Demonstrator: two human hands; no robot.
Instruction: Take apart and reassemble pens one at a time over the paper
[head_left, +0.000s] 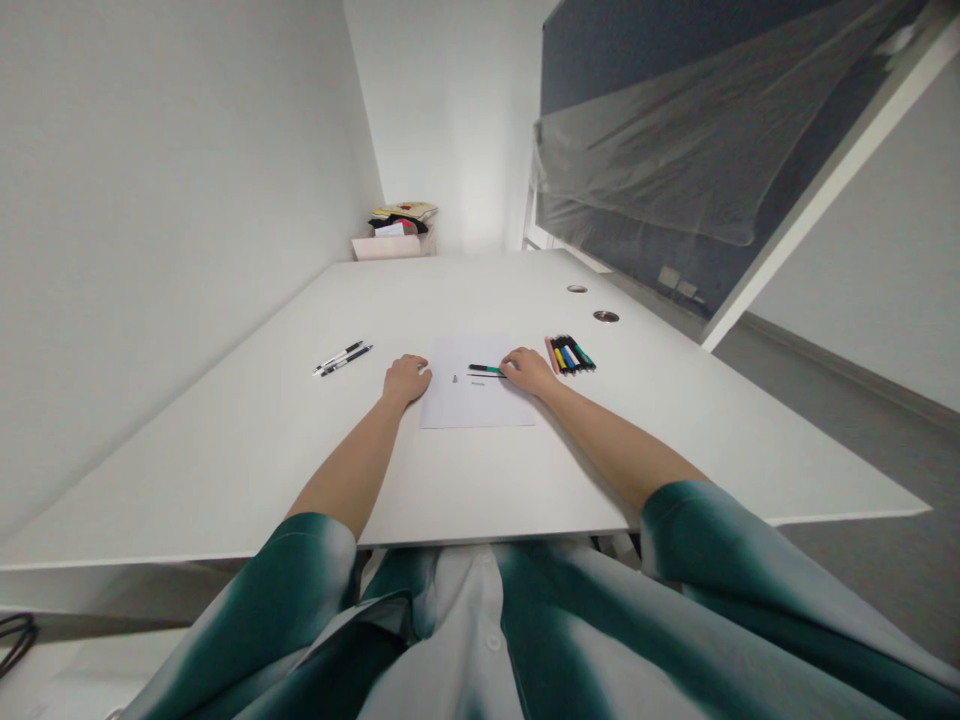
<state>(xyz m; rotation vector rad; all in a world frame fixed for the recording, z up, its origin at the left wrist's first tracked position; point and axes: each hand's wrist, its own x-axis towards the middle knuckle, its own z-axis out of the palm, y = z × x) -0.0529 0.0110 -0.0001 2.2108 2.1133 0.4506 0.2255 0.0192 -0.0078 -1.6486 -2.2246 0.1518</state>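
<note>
The left hand (406,380) lies loosely curled and empty on the matte paper sheet (480,405); the right hand (527,372) has curled fingers at a slim green-and-black pen (486,369) on it, grip unclear. Left of the sheet lie 2 slender pens (343,358); right, a tight row of markers (570,353).

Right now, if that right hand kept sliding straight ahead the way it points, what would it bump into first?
Most likely the black-and-green pen lying on the sheet of paper, just ahead of the right hand. Depth is hard to judge here, so the fingers may already touch it.
</note>
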